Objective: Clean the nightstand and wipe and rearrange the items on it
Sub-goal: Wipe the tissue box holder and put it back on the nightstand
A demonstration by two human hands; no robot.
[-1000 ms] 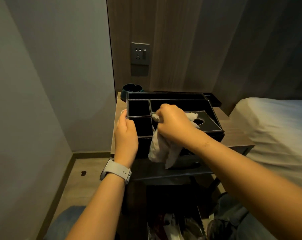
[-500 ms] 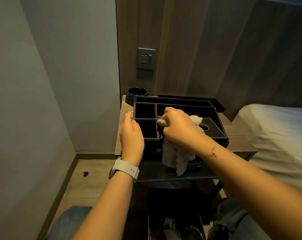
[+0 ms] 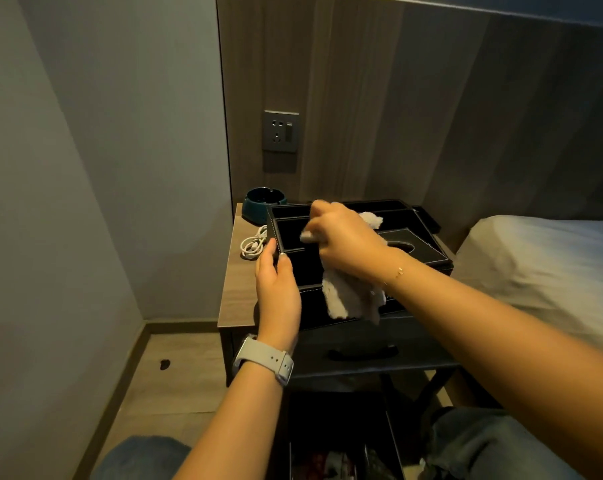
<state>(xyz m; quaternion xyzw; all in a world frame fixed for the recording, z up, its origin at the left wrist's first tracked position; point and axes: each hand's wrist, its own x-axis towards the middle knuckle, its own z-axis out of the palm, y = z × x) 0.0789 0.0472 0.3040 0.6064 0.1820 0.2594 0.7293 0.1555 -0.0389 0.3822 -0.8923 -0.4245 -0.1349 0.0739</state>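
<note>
A black leather organizer box (image 3: 419, 249) with several compartments and a tissue slot sits on the wooden nightstand (image 3: 236, 282). My right hand (image 3: 345, 239) grips a white cloth (image 3: 350, 301) over the box's rear left compartments; the cloth hangs down the front of the box. My left hand (image 3: 277, 289) holds the box's left wall, thumb inside the rim and fingers outside. A coiled white cable (image 3: 253, 244) lies on the nightstand left of the box. A dark teal ashtray (image 3: 263, 204) stands at the back left corner.
A wall socket (image 3: 280, 131) is on the wood panel above the nightstand. A bed with a white sheet (image 3: 542, 271) is on the right. The nightstand has a drawer with a dark handle (image 3: 362, 353). Below it is an open bin of items (image 3: 341, 462). Grey wall on the left.
My right hand with the cloth has moved from the box's middle toward its rear left compartments. My left hand slid back along the left wall, uncovering the white cable. The view shifted.
</note>
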